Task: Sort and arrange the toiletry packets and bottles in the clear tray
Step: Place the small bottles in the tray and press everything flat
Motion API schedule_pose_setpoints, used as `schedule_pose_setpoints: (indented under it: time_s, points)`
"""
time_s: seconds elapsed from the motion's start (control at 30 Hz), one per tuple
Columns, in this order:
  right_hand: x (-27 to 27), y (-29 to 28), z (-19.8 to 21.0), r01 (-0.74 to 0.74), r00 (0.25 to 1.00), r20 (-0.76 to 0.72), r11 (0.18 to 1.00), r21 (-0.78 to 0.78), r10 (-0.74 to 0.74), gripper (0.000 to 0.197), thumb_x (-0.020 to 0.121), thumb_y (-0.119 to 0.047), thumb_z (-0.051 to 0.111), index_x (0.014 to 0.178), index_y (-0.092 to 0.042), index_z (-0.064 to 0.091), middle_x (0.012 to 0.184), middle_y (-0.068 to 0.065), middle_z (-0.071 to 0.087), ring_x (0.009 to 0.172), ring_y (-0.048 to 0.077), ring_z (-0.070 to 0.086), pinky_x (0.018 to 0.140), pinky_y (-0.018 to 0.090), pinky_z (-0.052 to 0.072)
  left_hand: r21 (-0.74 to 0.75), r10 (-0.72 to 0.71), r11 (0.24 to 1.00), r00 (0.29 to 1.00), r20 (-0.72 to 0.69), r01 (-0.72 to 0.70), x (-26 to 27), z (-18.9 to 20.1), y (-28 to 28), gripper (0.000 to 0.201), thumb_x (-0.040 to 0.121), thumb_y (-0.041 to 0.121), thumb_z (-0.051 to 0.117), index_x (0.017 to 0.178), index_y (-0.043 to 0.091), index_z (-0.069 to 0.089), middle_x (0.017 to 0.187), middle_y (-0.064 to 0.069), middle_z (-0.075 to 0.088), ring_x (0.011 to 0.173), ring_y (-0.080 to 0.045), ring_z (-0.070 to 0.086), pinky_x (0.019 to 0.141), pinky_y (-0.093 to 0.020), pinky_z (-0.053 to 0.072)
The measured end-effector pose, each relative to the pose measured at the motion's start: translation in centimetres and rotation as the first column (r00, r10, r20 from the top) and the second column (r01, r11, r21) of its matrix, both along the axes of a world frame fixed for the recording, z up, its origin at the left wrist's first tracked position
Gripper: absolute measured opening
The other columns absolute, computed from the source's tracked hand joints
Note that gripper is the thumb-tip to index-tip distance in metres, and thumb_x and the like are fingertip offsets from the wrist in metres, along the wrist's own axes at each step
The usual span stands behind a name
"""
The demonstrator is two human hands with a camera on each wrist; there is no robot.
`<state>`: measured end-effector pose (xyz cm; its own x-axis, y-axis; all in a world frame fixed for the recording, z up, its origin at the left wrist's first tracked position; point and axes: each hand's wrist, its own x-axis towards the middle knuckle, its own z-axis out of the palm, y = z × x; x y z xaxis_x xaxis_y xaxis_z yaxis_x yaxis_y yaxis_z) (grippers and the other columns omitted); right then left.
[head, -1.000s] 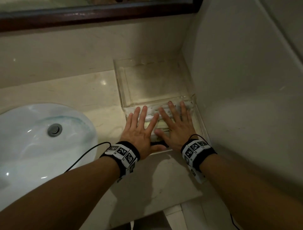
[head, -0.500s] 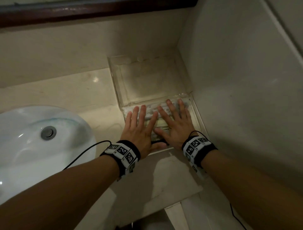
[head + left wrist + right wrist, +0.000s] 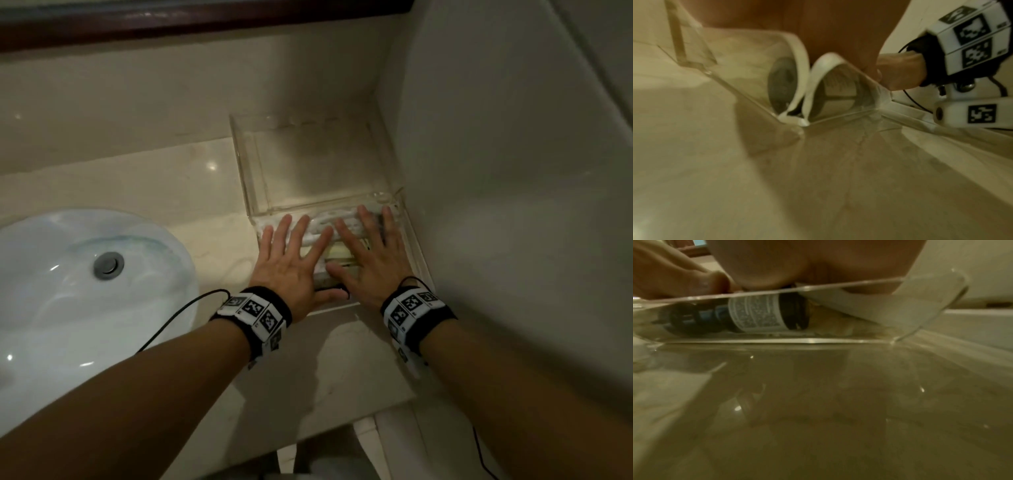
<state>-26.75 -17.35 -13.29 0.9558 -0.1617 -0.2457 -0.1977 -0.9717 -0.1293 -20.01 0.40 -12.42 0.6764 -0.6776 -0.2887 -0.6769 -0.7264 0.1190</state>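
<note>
A clear tray sits on the counter against the right wall, in front of a second, empty clear tray. White packets and a yellowish packet lie in the near tray. My left hand and right hand both lie flat on them, fingers straight and spread. The right wrist view shows a dark bottle with a white label lying on its side behind the tray's front wall, under my palm. The left wrist view shows a white packet edge through the tray corner.
A white sink basin with a metal drain lies to the left. The beige wall stands close on the right. A dark wooden mirror frame runs along the top. The counter edge is near my forearms.
Both hands stay flat on the packets in the tray. Only the head view has shifted slightly.
</note>
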Motion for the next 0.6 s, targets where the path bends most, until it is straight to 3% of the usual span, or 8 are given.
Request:
schedule_pose_setpoints:
  time_s: [0.43,0.6]
  points:
    - [-0.15,-0.05,-0.45,0.02,1.0,0.021,0.999,0.046,-0.021,0.081,0.084,-0.08,0.025,0.153,-0.046,-0.001,0.164,-0.005,-0.015,0.144,0.036,-0.028,0.119,0.056,-0.001,0.008,0.015,1.0,1.0,0.0,-0.015,-0.06,0.17,-0.42,0.112,0.063,0.096,0.001,0.156,0.034,-0.009,0.163,-0.011,-0.005,0.147,-0.04,-0.007,0.117,-0.059,-0.001]
    - [0.02,-0.44,-0.28,0.005,1.0,-0.015,0.998,0.067,-0.004,0.08,0.082,-0.082,0.017,0.152,-0.048,-0.003,0.163,-0.006,-0.015,0.144,0.036,-0.028,0.119,0.055,-0.003,-0.009,0.034,0.999,0.998,-0.046,-0.034,-0.01,0.55,-0.39,0.11,0.067,0.095,0.01,0.156,0.034,-0.006,0.163,-0.01,-0.003,0.147,-0.038,-0.007,0.118,-0.057,-0.001]
